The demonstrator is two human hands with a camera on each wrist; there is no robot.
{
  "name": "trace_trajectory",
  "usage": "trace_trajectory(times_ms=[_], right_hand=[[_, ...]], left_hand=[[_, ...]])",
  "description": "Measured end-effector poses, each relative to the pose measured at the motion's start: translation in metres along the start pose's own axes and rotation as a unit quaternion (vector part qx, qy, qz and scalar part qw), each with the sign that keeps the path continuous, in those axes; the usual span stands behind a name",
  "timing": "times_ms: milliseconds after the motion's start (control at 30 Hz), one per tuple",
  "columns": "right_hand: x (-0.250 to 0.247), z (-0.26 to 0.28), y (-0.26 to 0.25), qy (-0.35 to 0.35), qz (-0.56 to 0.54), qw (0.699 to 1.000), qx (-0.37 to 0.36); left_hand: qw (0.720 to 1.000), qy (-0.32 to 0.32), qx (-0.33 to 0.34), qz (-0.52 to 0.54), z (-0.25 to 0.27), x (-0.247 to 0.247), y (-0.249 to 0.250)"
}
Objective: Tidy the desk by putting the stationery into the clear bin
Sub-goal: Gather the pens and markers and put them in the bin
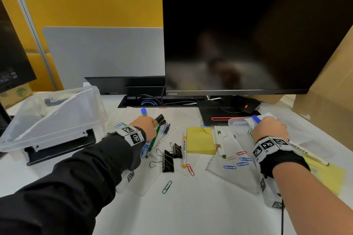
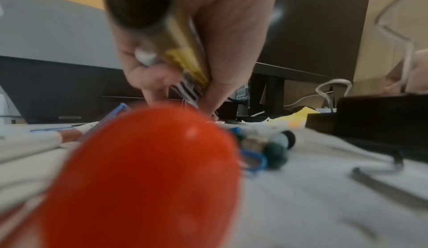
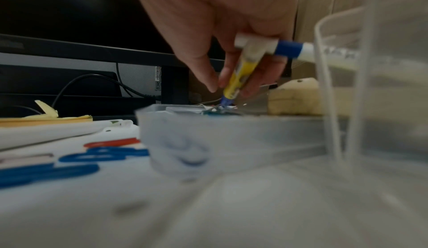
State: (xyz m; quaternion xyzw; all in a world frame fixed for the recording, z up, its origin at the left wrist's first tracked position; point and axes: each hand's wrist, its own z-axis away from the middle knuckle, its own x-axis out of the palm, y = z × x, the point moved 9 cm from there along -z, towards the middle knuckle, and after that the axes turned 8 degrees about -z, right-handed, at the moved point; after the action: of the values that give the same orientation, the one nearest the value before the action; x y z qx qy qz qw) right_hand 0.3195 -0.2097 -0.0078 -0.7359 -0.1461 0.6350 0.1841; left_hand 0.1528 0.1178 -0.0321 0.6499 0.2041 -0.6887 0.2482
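Early stage judged: pens are gripped in curled left hand (image 1: 146, 124) and right hand (image 1: 271, 128), while the clear bin (image 1: 51, 120), well left of the left fingers, and scattered paper clips (image 1: 236, 165) below the right fingers remain unfilled and uncollected.

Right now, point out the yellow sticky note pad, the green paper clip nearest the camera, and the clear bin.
yellow sticky note pad (image 1: 198, 140), head view, middle of its top sheet.
green paper clip (image 1: 167, 187), head view, middle of its wire loop.
clear bin (image 1: 80, 118), head view, its bare front wall.
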Motion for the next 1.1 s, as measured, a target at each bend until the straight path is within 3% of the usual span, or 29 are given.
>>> trace_trajectory(times_ms=[133, 267, 367, 500, 633, 700, 800, 933, 1100], right_hand=[[-0.014, 0.006, -0.005, 0.064, -0.082, 0.994, -0.016], [-0.027, 0.02, -0.021, 0.138, -0.158, 0.975, -0.08], [-0.024, 0.034, -0.035, 0.109, -0.231, 0.962, -0.095], [-0.014, 0.058, -0.062, 0.043, -0.252, 0.952, -0.167], [0.001, 0.077, -0.088, -0.022, -0.299, 0.923, -0.239], [0.009, 0.085, -0.1, -0.069, -0.329, 0.901, -0.274], [0.019, 0.1, -0.114, -0.134, -0.366, 0.87, -0.303], [0.03, 0.105, -0.123, -0.197, -0.447, 0.832, -0.262], [0.03, 0.099, -0.126, -0.173, -0.426, 0.851, -0.253]], left_hand=[[1.0, -0.004, -0.019, -0.011, 0.0, 0.001, -0.005], [0.999, 0.005, -0.037, -0.006, 0.003, -0.003, -0.006], [0.997, 0.017, -0.062, 0.045, 0.009, -0.005, -0.007], [0.984, 0.085, -0.09, 0.132, 0.024, -0.014, -0.007], [0.964, 0.182, 0.0, 0.194, 0.051, -0.034, 0.008], [0.949, 0.198, 0.065, 0.237, 0.064, -0.04, 0.018], [0.936, 0.171, 0.162, 0.261, 0.077, -0.044, 0.039], [0.936, 0.111, 0.245, 0.228, 0.088, -0.037, 0.064], [0.933, 0.073, 0.285, 0.208, 0.09, -0.028, 0.075]])
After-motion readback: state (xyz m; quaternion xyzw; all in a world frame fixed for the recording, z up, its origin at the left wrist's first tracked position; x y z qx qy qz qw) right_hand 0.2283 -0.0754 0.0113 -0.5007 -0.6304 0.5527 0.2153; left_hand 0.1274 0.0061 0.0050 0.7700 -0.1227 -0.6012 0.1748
